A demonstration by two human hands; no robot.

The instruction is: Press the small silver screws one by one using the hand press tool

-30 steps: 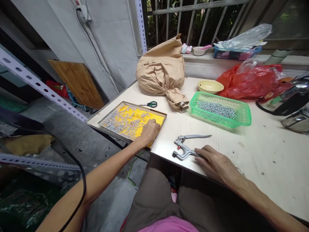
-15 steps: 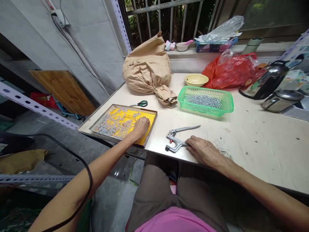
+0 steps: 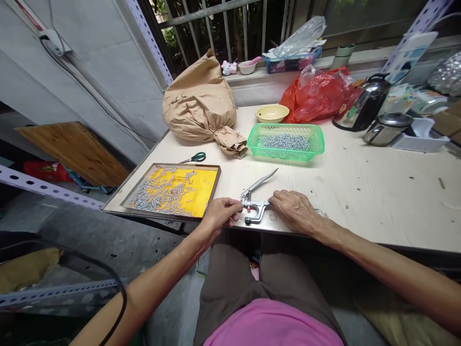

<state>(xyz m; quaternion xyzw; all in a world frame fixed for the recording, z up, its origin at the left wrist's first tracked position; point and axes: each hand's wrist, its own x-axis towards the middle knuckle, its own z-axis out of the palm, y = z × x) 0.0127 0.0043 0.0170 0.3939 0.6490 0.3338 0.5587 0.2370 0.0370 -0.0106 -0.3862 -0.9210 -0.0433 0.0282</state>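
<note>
My right hand [image 3: 293,207] is closed round the lower handle of grey snap pliers [image 3: 256,206], which rest near the table's front edge. The upper handle of the pliers points up and away, apart from my fingers. My left hand [image 3: 224,212] is at the jaw side of the pliers, thumb and fingertips pinched together; what they hold is too small to make out. To the left lies a shallow tray [image 3: 216,185] with a yellow bottom, scattered with many small silver metal pieces [image 3: 158,194].
Behind the pliers stands a green plastic basket [image 3: 257,154] with more small metal pieces. Scissors [image 3: 196,157] lie behind the tray. Farther back are a brown paper sack [image 3: 198,103], a yellow bowl [image 3: 272,114], a red plastic bag [image 3: 313,96] and a kettle [image 3: 363,103].
My left hand has moved right, out of the tray to the jaw of the pliers. My right hand stays on the handle. The view has shifted to the right.
</note>
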